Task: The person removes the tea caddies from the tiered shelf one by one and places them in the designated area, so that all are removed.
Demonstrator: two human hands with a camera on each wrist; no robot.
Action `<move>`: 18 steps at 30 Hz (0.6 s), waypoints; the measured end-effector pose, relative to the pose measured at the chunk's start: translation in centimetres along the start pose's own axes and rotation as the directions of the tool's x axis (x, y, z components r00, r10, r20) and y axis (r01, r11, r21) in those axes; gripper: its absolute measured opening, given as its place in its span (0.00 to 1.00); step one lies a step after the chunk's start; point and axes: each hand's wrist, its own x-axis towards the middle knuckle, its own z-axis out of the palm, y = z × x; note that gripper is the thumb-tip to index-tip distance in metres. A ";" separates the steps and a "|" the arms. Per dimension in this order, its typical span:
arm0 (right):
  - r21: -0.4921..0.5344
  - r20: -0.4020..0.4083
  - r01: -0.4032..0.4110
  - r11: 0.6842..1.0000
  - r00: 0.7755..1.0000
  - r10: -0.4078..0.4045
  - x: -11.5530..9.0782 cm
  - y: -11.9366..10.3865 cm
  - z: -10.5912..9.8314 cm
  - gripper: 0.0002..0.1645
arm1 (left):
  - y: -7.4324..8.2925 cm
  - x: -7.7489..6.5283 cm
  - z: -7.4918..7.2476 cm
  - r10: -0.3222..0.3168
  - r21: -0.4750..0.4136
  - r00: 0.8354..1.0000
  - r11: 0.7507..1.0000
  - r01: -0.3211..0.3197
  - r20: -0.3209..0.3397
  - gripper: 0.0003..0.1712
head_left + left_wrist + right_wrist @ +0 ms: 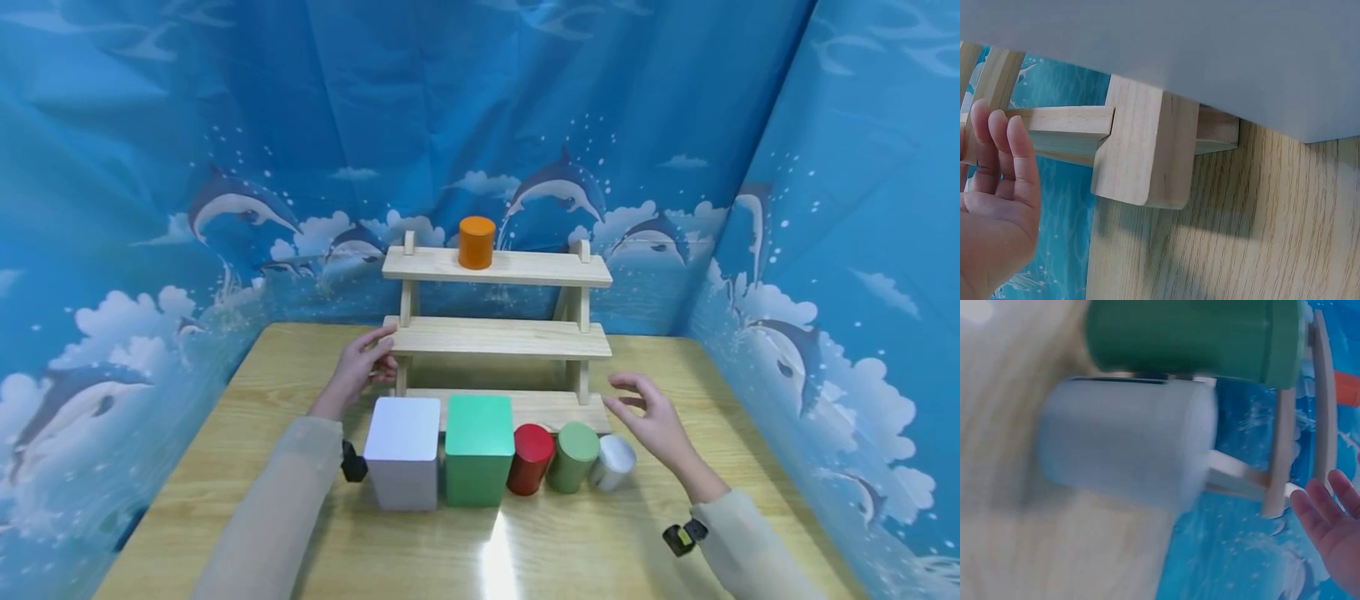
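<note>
A three-tier wooden shelf stand (501,337) stands on the table. My left hand (358,367) is at the left end of its middle board, fingertips at the edge; contact is hard to tell. In the left wrist view, the fingers (1021,147) are slightly bent beside the wood. Right of the stand, my right hand (651,417) hovers with thumb and fingers apart, holding nothing. An orange cylinder (476,243) sits on the top board. In front stand a white block (403,458), a green block (478,454), a red cylinder (531,460), a green cylinder (573,458) and a white cylinder (612,463).
Blue curtains (480,100) printed with dolphins and clouds enclose the back and sides of the wooden table (300,358). The row of blocks and cylinders stands close against the front of the lowest board. The right wrist view is partly blurred.
</note>
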 end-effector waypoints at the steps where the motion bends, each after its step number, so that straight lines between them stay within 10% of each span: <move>1: 0.006 0.001 0.016 1.000 1.000 -0.016 0.4 -0.2 0.0 0.16 | -0.1 0.1 0.0 0.006 0.003 1.000 1.000 -0.006 -0.003 0.27; 18: 0.054 0.041 0.148 0.987 0.988 -0.151 5.8 -2.4 1.4 0.18 | 0.0 0.0 -0.1 0.004 0.018 1.000 1.000 -0.004 0.005 0.29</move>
